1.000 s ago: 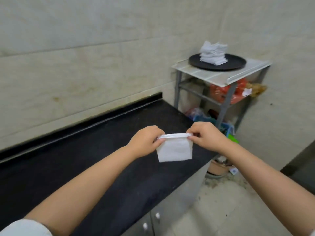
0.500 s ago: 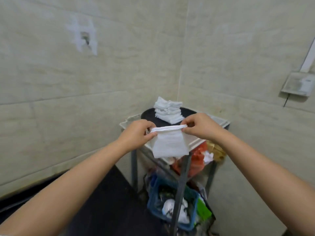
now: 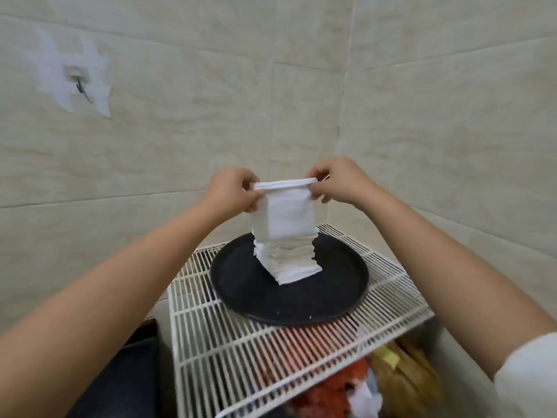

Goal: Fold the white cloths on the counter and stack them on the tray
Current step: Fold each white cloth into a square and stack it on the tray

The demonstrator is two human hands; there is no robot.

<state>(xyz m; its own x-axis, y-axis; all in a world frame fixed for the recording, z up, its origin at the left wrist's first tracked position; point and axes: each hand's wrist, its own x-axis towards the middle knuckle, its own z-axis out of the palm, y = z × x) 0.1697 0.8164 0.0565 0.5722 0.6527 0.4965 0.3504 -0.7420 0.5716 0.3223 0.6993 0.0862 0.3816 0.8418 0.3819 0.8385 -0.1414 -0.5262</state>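
Observation:
A folded white cloth point(image 3: 286, 217) hangs by its top edge between both hands. My left hand point(image 3: 232, 190) pinches its left corner and my right hand point(image 3: 334, 182) pinches its right corner. It dangles directly above a tall stack of folded white cloths point(image 3: 289, 262), its lower edge hiding the top of the stack. The stack stands on a round black tray point(image 3: 337, 297), toward the tray's far side.
The tray rests on a white wire rack shelf point(image 3: 241, 342) in the corner of two tiled walls. Below the rack lie red and yellow bags point(image 3: 355, 384). The black counter's end point(image 3: 126, 378) shows at the lower left. A hook point(image 3: 80, 86) is on the left wall.
I have turned from the black counter to the rack. Both hands carried the folded cloth right and forward until it hangs over the stack on the tray.

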